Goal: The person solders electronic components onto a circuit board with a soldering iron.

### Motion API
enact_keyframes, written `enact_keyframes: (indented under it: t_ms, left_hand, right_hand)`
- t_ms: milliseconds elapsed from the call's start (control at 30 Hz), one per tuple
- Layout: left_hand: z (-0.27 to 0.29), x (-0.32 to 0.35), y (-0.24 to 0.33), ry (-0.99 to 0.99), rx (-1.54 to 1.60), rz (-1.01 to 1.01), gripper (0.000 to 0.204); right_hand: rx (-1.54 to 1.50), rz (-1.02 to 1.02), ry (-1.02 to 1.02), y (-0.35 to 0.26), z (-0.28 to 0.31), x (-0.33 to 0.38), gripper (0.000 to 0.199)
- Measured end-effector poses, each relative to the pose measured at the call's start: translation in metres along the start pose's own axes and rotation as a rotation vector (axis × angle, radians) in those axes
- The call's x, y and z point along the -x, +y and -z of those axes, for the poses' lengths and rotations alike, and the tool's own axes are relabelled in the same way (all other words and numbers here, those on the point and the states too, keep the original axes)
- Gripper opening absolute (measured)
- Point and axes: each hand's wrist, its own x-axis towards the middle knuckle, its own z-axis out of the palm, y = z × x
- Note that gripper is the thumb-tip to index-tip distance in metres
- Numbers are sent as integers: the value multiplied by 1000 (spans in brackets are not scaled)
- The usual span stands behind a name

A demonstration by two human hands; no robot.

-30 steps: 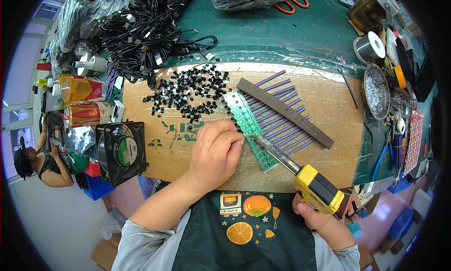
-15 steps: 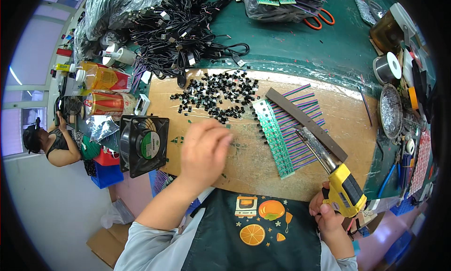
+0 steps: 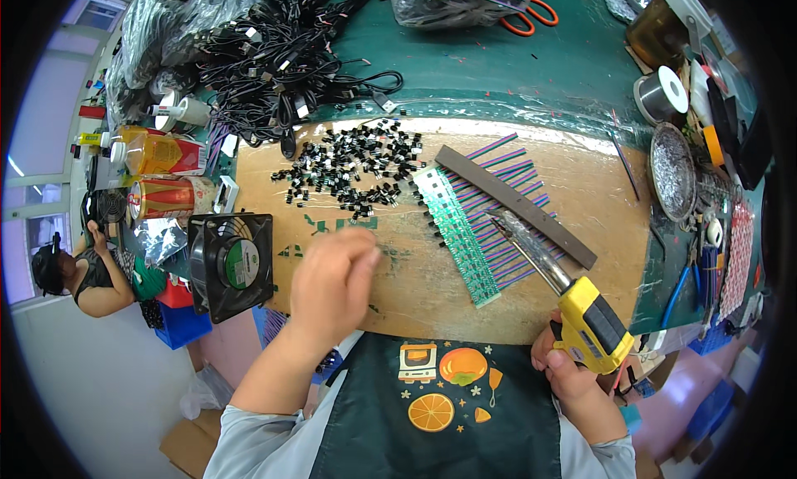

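Grips a yellow-and-black soldering gun [image 3: 594, 325] in the right hand [image 3: 564, 369], pointing its metal tip over the multicoloured wires [image 3: 494, 146] just right of the green circuit-board panel [image 3: 458, 238]; holds the left hand [image 3: 332, 288], fingers curled, to the left of the panel, too turned away to tell whether empty. Has the panel laid flat on the tan work board [image 3: 602, 176], with a dark brown bar [image 3: 519, 205] across the wires to its right, small black components [image 3: 357, 168] scattered beyond its upper left end, and a black cooling fan [image 3: 217, 263] farther left.
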Motion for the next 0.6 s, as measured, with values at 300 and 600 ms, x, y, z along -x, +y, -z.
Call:
enact_keyframes:
  t_ms: [300, 600]
  left_hand:
    - [-24, 13, 62, -308, 682, -446, 27]
    - [-30, 19, 69, -360, 724, -274, 22]
  right_hand:
    - [349, -34, -130, -27, -35, -24, 10]
    - [397, 105, -122, -19, -38, -25, 13]
